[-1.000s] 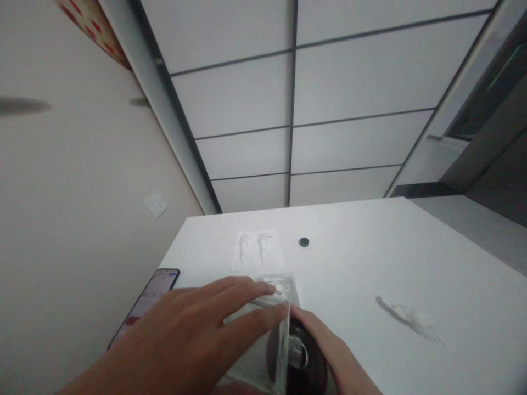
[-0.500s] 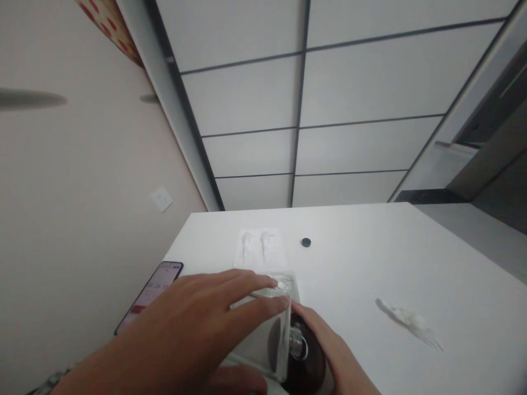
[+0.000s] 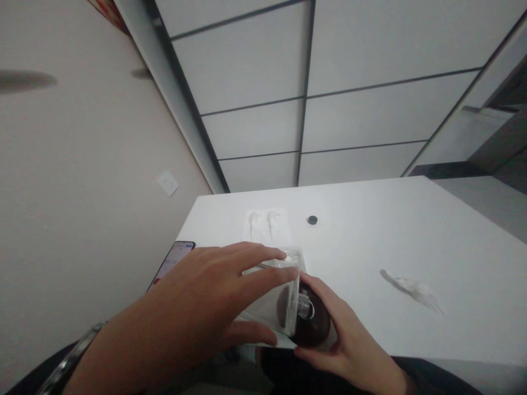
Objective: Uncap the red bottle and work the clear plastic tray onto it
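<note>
In the head view, the right hand (image 3: 349, 334) is wrapped around the side of a dark brown, rounded bottle (image 3: 315, 329), fingers along its far side and thumb on the near one. The bottle is near the front edge of the white bench (image 3: 370, 219), its clear, ridged neck (image 3: 303, 305) showing beside a clear box (image 3: 267, 299). Whether box and bottle touch cannot be told. The left hand (image 3: 230, 296) reaches over the box, two fingertips at its upper rim and the thumb by the lower edge; how firmly it grips is unclear. The box has flat, see-through, glossy walls with squared corners.

A phone (image 3: 173, 260) lies at the bench's left edge, partly behind the left hand. Beyond the hands, two thin white pieces (image 3: 272, 222) lie on a white sheet (image 3: 283, 233), with a small, dark, round disc (image 3: 312, 220) to their right. A wispy, crumpled white bundle (image 3: 414, 288) lies well to the right, a broad stretch of smooth bench between it and the bottle. The straight far edge runs before pale panels (image 3: 255, 93) split by dark strips.
</note>
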Motion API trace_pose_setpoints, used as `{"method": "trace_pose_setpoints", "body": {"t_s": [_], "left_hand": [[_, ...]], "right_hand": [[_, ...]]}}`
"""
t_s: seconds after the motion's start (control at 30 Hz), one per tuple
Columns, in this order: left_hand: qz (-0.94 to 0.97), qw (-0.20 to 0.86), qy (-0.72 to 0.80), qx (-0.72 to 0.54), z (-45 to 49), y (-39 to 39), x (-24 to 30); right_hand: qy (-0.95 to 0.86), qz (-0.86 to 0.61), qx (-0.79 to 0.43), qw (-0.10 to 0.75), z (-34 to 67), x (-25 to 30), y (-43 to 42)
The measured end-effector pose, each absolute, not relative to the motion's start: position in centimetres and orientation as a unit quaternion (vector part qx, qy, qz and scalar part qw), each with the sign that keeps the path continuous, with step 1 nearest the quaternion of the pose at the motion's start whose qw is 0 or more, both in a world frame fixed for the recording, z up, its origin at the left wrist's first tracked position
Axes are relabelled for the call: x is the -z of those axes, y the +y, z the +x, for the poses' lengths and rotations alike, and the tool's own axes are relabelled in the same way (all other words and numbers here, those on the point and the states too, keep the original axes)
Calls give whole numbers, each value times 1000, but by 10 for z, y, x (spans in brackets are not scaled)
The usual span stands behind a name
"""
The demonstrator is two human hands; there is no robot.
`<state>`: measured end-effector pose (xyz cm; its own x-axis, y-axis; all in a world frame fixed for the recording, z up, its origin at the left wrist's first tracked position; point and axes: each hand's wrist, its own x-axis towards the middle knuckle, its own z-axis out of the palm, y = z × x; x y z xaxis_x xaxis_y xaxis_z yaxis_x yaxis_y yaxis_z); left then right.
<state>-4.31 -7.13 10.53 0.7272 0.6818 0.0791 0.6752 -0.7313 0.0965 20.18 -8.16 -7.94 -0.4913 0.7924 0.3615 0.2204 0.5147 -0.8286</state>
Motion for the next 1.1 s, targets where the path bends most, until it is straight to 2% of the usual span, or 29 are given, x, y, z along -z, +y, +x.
{"method": "trace_pose_setpoints", "body": {"t_s": [1.1], "left_hand": [[941,43,335,-29,-37,-69,-116]], "right_hand": [[-775,-328,-382,382,202,77,-81]]}}
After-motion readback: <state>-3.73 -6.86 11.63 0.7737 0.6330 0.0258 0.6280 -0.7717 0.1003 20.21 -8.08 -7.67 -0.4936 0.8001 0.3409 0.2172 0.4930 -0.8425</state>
